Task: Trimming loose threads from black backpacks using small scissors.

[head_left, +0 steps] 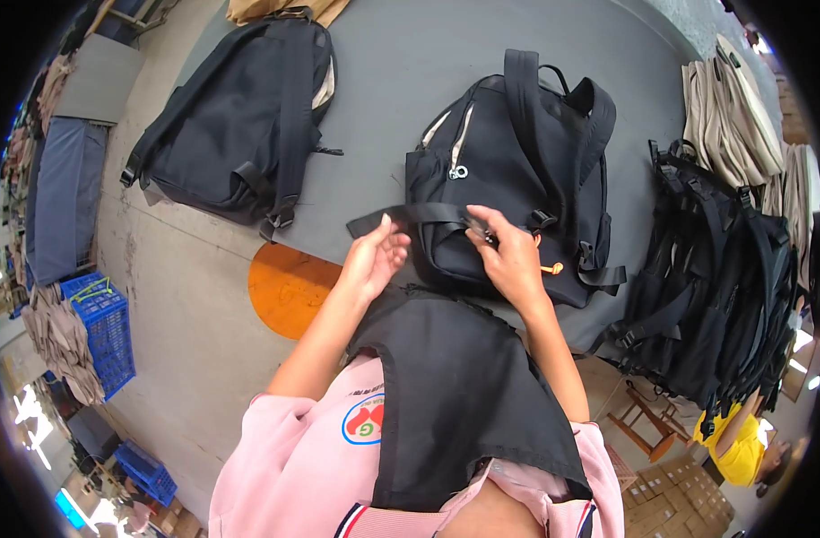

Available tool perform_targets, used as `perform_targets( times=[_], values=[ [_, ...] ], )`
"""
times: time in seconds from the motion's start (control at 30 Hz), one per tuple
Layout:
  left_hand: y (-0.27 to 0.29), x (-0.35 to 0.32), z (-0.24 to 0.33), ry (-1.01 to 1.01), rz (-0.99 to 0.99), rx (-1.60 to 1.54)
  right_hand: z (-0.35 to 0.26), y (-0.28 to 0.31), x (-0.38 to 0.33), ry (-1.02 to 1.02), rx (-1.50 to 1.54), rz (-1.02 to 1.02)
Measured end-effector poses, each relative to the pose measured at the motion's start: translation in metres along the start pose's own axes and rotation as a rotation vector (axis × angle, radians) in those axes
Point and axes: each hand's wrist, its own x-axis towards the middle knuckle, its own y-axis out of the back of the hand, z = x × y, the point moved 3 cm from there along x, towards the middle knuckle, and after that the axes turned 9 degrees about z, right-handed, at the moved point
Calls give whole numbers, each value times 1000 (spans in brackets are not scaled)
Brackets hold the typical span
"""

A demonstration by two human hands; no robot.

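A black backpack (481, 170) lies on the grey table in front of me, its shoulder straps upward and a pale-edged zip with a ring-shaped pull on its left part. A flat black webbing strap (428, 213) runs sideways across its lower left. My left hand (378, 258) has its thumb against this strap near the loose end, the other fingers loosely curled below. At the strap's other end, my right hand (510, 260) pinches it beside a small dark buckle (483, 231), partly hidden by the fingers. An orange cord pull (551, 268) sticks out beside the right hand.
Another black backpack (239, 117) lies at the table's left. Several black bags (715, 269) hang or stack at the right, below beige fabric pieces (728, 117). An orange round stool top (289, 291) stands by the near edge. Blue crates (109, 336) are on the left; a person in yellow (737, 448) is lower right.
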Motion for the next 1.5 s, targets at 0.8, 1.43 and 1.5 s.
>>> perform_targets(
  times=[0.8, 1.43, 1.5],
  values=[
    [-156, -74, 28, -226, -636, 506, -15, 52, 19, -365, 1070, 267],
    [-152, -79, 32, -308, -390, 659, -27, 69, -18, 174, -179, 433],
    [-151, -78, 33, -305, -388, 663, -24, 69, -21, 234, -200, 479]
  ],
)
